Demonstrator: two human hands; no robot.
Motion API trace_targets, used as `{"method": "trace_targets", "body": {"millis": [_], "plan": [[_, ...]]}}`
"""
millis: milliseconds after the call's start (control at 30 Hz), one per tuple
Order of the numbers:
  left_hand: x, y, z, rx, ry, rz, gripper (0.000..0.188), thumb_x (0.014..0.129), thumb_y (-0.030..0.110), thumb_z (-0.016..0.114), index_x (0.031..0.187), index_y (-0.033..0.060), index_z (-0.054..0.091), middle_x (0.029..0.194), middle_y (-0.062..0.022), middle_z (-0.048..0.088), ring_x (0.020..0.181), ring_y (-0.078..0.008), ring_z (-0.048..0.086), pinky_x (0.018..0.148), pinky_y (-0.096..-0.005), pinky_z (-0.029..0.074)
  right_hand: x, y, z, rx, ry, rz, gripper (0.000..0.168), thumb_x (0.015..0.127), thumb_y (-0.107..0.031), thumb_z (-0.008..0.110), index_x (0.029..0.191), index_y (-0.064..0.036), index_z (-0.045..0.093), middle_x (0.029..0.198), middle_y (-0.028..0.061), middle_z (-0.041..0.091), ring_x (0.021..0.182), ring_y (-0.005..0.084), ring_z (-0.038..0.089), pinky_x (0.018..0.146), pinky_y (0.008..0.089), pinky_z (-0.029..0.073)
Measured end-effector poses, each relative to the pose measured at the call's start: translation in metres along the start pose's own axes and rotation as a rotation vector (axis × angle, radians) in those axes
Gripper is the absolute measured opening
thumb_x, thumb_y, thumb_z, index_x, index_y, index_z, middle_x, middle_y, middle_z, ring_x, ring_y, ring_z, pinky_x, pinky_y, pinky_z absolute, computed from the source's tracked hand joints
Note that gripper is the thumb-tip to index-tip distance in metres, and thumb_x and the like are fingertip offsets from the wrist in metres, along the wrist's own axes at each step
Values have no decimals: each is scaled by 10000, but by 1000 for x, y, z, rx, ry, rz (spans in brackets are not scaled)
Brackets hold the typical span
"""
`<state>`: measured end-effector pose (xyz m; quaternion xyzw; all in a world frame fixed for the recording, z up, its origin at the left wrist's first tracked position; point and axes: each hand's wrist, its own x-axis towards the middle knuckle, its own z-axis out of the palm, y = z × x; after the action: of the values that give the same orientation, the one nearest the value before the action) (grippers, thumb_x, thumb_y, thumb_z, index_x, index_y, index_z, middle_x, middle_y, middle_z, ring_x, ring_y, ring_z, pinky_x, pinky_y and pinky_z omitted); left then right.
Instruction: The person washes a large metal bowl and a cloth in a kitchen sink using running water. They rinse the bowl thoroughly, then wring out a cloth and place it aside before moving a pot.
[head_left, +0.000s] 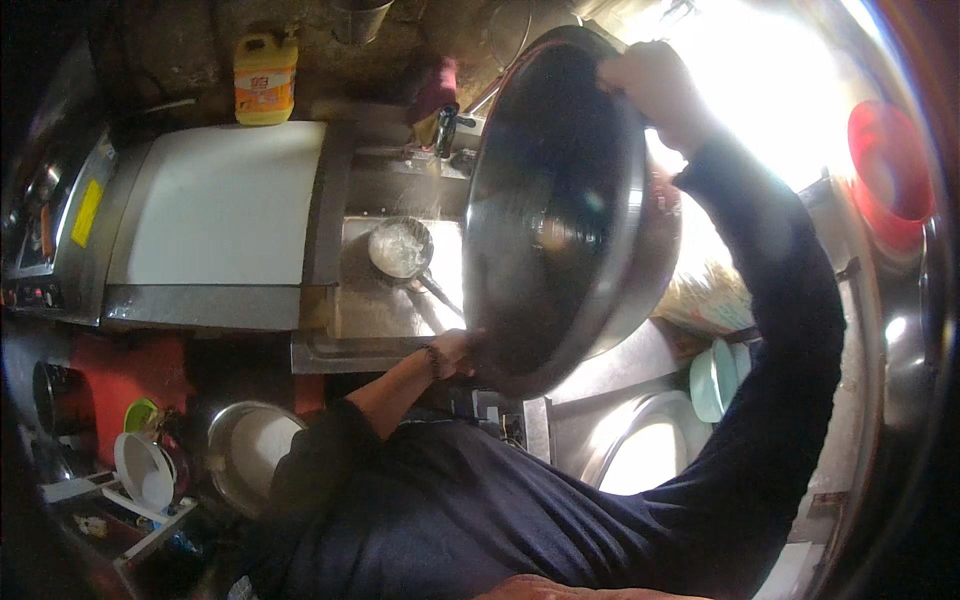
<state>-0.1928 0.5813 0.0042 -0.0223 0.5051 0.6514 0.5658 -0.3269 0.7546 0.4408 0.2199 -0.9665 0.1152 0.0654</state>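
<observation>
Both my hands grip the rim of a large dark round basin (555, 210), wet and shiny, tipped almost on its side over the right part of a metal sink (375, 307). My left hand (456, 352) holds its near lower edge; a dark bead bracelet circles the wrist. My right hand (656, 86) holds the far upper edge, arm stretched out. From a black faucet (445, 131), water falls toward a long-handled metal ladle (402, 247) in the sink, which contains water. The basin hides the sink's right side and parts of my fingers.
A white board (225, 206) covers the counter to the left, with a yellow jug (264, 82) behind it. An induction cooker (56, 217) stands farther left. A metal pot (251, 450), a pale green bowl (712, 382) and a red basin (890, 169) surround me.
</observation>
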Motion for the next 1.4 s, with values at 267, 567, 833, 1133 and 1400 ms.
{"method": "trace_targets", "body": {"millis": [267,567,833,1133,1400], "plan": [[2,109,20,109,-109,387,409,975,438,469,1086,61,583,990,-99,636,838,-221,628,659,-365,527,-140,55,-73,-138,169,299,237,913,-157,556,1088,-4,601,950,147,650,836,224,624,777,342,509],[-51,205,3,-368,-254,567,614,937,631,376,1072,67,577,1000,-118,659,866,-260,635,760,-417,506,-230,-26,-10,-804,249,208,174,740,-114,637,866,-29,551,621,135,573,527,297,592,498,380,471],[-67,145,-38,-736,-74,571,558,959,492,445,1203,4,560,1146,-151,633,1041,-315,607,944,-470,459,-267,-85,73,-554,56,-240,190,660,-101,607,611,-166,435,581,-17,386,507,146,457,459,296,359],[-21,44,-116,-936,7,378,359,993,270,417,1189,14,576,1149,-148,631,1043,-307,598,954,-456,470,-318,-43,146,-473,38,-190,141,633,-186,594,627,-148,458,647,5,426,622,175,480,556,320,393],[-76,-10,-50,-1051,-133,277,375,972,291,500,1221,16,557,1254,-126,585,1190,-301,508,1064,-472,365,-343,45,207,-416,675,462,95,696,-9,595,754,-55,536,961,150,595,924,325,555,793,392,453]]}}
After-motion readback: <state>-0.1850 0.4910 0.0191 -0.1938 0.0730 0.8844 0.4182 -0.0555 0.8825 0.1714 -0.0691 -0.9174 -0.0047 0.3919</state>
